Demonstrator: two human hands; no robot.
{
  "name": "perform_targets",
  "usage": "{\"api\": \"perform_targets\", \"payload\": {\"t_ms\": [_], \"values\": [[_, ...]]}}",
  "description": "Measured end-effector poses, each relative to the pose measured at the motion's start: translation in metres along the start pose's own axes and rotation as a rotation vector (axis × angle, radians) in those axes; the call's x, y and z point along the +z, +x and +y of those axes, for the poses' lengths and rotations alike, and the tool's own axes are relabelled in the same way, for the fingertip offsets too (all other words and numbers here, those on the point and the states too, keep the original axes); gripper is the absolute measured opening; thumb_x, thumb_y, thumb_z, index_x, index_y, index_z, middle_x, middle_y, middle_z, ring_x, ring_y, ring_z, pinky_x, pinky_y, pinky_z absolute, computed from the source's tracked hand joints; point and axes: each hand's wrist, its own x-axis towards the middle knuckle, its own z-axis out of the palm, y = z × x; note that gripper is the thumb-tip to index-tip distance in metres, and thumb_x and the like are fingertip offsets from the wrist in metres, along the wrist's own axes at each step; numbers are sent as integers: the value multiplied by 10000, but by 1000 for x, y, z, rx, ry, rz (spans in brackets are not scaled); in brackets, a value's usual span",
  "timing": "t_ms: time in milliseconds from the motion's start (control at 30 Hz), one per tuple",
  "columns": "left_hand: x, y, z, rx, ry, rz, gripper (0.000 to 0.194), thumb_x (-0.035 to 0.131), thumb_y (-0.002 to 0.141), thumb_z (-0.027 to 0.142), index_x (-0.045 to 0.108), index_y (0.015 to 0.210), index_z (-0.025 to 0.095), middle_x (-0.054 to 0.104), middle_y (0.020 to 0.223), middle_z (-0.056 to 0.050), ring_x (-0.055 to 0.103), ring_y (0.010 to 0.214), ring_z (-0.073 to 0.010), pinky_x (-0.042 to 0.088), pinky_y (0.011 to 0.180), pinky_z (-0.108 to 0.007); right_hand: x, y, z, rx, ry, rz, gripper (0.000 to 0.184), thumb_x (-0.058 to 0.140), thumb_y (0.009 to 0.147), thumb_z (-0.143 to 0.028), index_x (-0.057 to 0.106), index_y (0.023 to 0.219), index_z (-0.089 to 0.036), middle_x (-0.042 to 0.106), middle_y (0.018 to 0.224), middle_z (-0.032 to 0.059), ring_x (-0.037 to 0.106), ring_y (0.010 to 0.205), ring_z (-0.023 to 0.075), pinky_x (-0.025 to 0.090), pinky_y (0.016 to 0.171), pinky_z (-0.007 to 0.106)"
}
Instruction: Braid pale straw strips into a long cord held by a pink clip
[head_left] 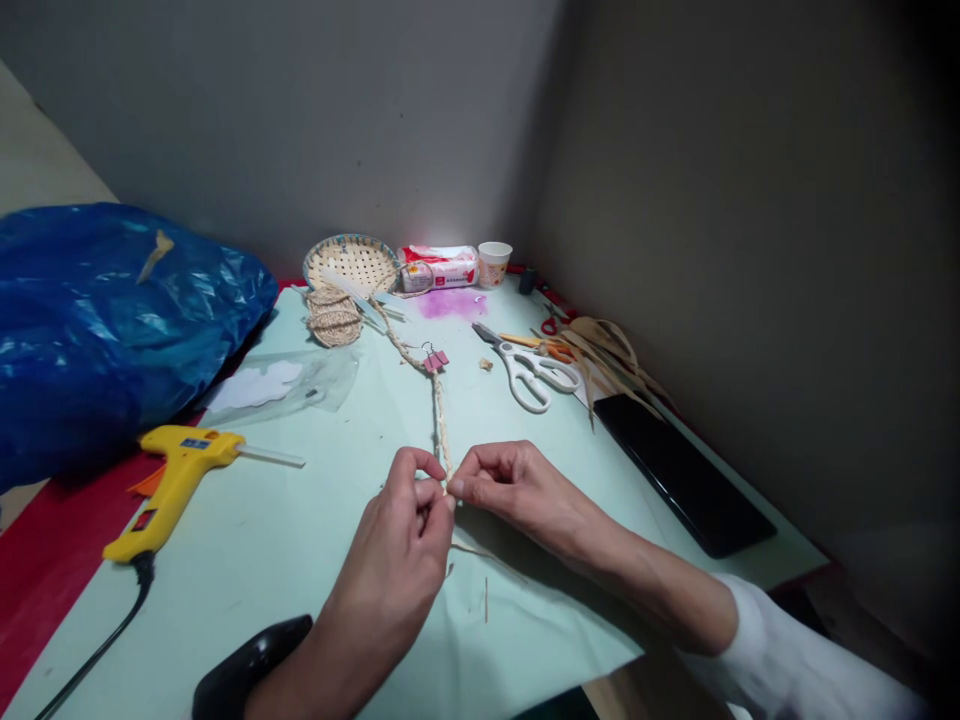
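Observation:
A thin braided cord [441, 410] of pale plant fibre runs up the middle of the table. A pink binder clip [435, 361] grips it farther up, and beyond the clip the cord bends left toward a ball of twine [334, 316]. My left hand [409, 530] pinches the near end of the braid between thumb and fingers. Close against it, my right hand [502, 478] pinches the same end from the right. A loose fibre strand [491, 562] trails below the hands to the right. The fingertips partly hide the braid's end.
On the left lie a yellow glue gun [176, 485] and a blue plastic bag [112, 330]. At the back stand a woven basket [352, 262], a pink-white packet [439, 270] and a paper cup [495, 264]. White-handled scissors [536, 375], fibre strips [611, 350] and a black phone [682, 475] lie right.

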Motion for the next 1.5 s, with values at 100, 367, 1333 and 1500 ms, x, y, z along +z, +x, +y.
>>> {"api": "perform_targets", "payload": {"t_ms": [100, 367, 1333, 1500], "values": [[0, -2, 3, 31, 88, 8, 60, 379, 906, 290, 349, 942, 253, 445, 558, 90, 427, 537, -141, 308, 549, -272, 2, -1, 0, 30, -24, 22, 111, 593, 771, -200, 585, 686, -128, 393, 538, -66, 281, 504, 62, 198, 478, 219], [-13, -2, 15, 57, 223, -103, 109, 429, 910, 327, 457, 859, 235, 532, 582, 74, 464, 546, -138, 323, 574, -265, -1, -5, -2, -27, -63, -26, 76, 530, 814, -178, 565, 761, -137, 574, 614, -16, 473, 586, 87, 345, 579, 206], [3, -22, 9, 543, 512, 143, 158, 520, 878, 250, 640, 791, 195, 647, 743, -68, 601, 706, -212, 406, 630, -313, 2, -7, -5, 56, 444, 3, 69, 609, 764, -171, 571, 717, -138, 549, 574, -26, 386, 490, 66, 236, 487, 209], [-17, 3, 19, -108, -202, -125, 266, 540, 864, 434, 585, 948, 186, 570, 705, 9, 331, 437, -66, 232, 421, -217, 2, -7, -1, -38, 431, -23, 66, 577, 776, -157, 567, 713, -139, 584, 598, -3, 540, 611, 113, 399, 675, 243]]}}
